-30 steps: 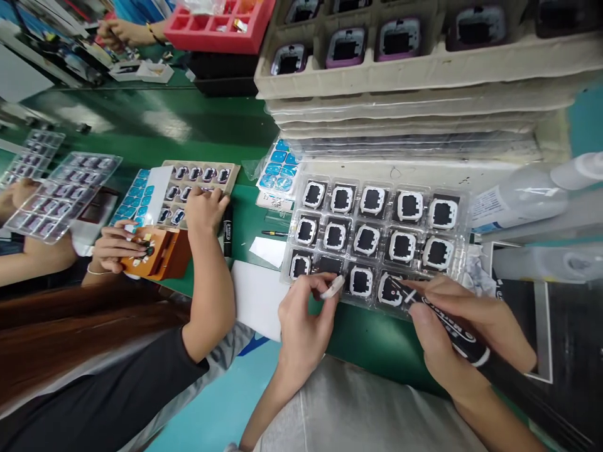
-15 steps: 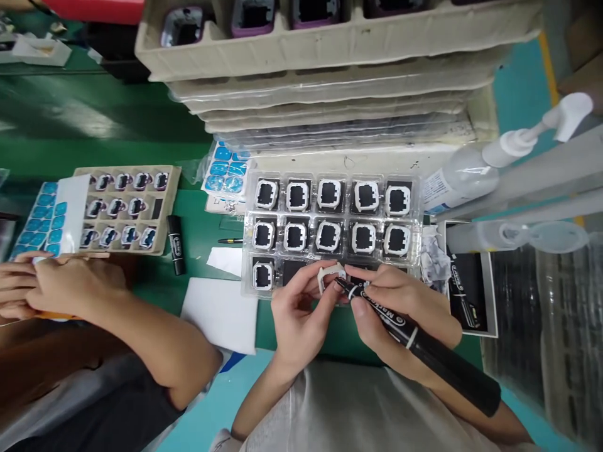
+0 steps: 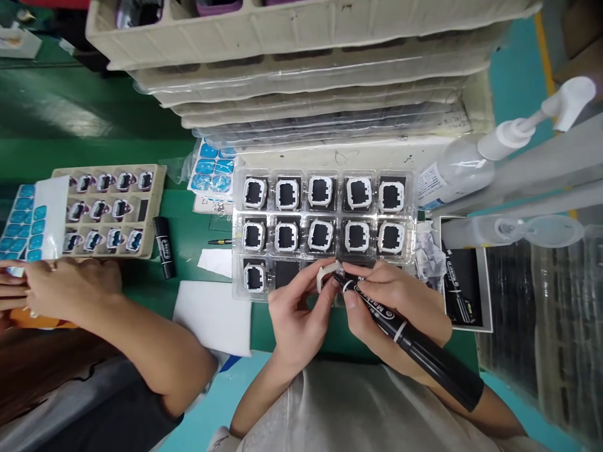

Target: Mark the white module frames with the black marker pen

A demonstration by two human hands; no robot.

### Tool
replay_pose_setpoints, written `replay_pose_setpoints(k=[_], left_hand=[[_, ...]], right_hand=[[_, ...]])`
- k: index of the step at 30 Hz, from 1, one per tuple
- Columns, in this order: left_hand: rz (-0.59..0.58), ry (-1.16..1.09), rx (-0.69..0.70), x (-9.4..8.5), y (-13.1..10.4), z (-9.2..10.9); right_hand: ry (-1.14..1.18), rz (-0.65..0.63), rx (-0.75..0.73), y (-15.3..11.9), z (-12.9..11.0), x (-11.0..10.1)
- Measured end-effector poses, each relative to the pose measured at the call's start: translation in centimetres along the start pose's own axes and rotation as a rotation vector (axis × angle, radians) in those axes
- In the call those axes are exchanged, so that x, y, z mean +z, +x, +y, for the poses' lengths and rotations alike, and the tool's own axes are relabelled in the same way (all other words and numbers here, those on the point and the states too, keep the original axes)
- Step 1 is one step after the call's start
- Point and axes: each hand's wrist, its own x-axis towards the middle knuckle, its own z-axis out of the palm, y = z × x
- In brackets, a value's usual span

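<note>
L hand [image 3: 296, 314] pinches white rounded-sq. plastic frame [image 3: 328, 270], prob. steadying 3 o'clock side for chunky blk marker [image 3: 417, 344] R hand [image 3: 396, 298] pinches.

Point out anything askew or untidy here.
The middle row's centre white frame looks slightly turned in the clear tray, against its straighter neighbours. Crumpled white material is bunched between tray and open box, untidy beside ordered rows.

A glossy green tabletop [image 3: 125, 129] stands over turquoise floor [image 3: 249, 373] with a yellow line [image 3: 543, 47].
</note>
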Motion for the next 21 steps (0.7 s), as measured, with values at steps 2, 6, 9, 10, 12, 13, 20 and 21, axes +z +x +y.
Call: replay_pose_setpoints(k=[2, 6, 9, 10, 12, 13, 20, 21], left_hand=[[0.000, 0.006, 0.004, -0.03, -0.04, -0.07], [-0.003, 0.027, 0.008, -0.09, -0.09, -0.14], [0.001, 0.041, 0.005, -0.15, -0.10, -0.13], [0.001, 0.044, 0.000, -0.16, -0.10, -0.11], [-0.002, 0.049, -0.010, -0.19, -0.12, -0.07], [-0.004, 0.052, -0.014, -0.21, -0.13, -0.04], [-0.003, 0.082, -0.016, -0.33, -0.09, 0.00], [-0.003, 0.083, -0.016, -0.34, -0.09, 0.01]], right_hand=[[-0.030, 0.018, -0.007, -0.11, 0.03, 0.12], [-0.033, 0.030, -0.018, -0.12, 0.09, 0.17], [-0.001, -0.010, -0.018, 0.09, 0.23, -0.05], [0.012, -0.030, -0.022, 0.18, 0.29, -0.13], [0.024, -0.047, -0.034, 0.32, 0.40, -0.26], [0.024, -0.041, -0.039, 0.36, 0.43, -0.28], [-0.006, -0.009, -0.018, 0.15, 0.31, -0.02], [-0.008, -0.008, -0.020, 0.09, 0.33, 0.02]])
